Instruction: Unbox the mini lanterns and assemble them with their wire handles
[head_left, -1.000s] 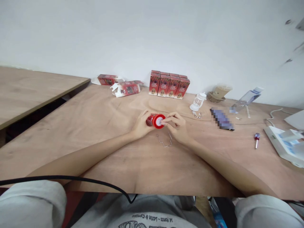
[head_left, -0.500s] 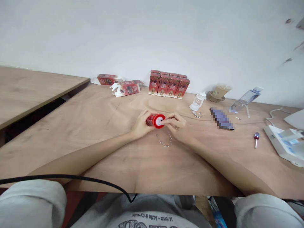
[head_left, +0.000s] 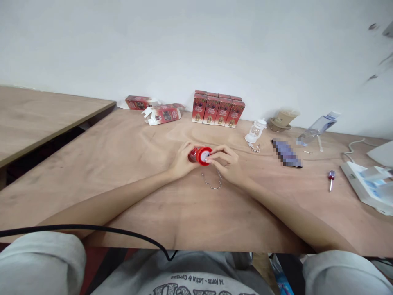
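Got my left hand point(head_left: 183, 162) round the red lantern point(head_left: 199, 155), right hand point(head_left: 229, 164) at its base, can't tell if pinching; wire point(head_left: 213, 188) beside it, phone point(head_left: 286, 153) further right.

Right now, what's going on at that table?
Somebody's left hand holds a red item with its round end turned toward the right hand, which is at the white disc there. Anything it may be pinching is too small to tell. A bent wire lies on the table close by.
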`<act>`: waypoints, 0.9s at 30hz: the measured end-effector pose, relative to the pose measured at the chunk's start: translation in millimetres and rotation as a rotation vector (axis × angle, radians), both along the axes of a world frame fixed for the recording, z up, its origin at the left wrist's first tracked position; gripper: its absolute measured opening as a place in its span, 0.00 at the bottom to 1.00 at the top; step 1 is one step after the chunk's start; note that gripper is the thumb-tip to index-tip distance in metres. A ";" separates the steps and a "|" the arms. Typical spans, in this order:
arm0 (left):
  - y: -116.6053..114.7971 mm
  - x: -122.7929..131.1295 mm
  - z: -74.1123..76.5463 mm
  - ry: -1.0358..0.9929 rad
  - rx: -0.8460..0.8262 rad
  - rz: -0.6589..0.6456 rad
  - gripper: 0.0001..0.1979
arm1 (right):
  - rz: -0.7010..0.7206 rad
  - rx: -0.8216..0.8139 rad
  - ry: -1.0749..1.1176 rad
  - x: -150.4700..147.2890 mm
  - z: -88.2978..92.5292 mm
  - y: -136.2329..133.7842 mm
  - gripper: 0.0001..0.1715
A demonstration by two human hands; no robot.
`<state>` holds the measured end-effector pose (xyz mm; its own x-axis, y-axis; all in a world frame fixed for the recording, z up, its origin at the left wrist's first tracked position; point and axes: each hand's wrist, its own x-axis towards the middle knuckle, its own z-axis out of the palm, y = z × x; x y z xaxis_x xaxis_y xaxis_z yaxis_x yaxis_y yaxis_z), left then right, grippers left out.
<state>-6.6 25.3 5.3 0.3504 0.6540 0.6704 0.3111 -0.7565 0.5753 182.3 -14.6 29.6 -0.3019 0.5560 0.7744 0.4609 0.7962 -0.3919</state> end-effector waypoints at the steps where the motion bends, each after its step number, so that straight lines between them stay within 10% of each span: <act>1: 0.3 0.0 -0.4 0.004 0.003 0.006 0.19 | -0.001 -0.018 0.020 -0.8 -0.1 -0.1 0.07; 20: -4.4 0.5 3.7 -0.073 -0.079 0.095 0.19 | -0.130 -0.169 0.177 -7.1 -1.0 -7.4 0.08; 27: 1.0 6.9 0.3 -0.532 -0.372 0.078 0.22 | -0.162 -0.104 -0.781 -6.5 14.9 -46.1 0.10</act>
<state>0.3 26.3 5.5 -0.0243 0.8858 0.4634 -0.0421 -0.4640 0.8848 175.8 -60.7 44.5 -0.6443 0.6970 0.3146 0.7394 0.6729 0.0236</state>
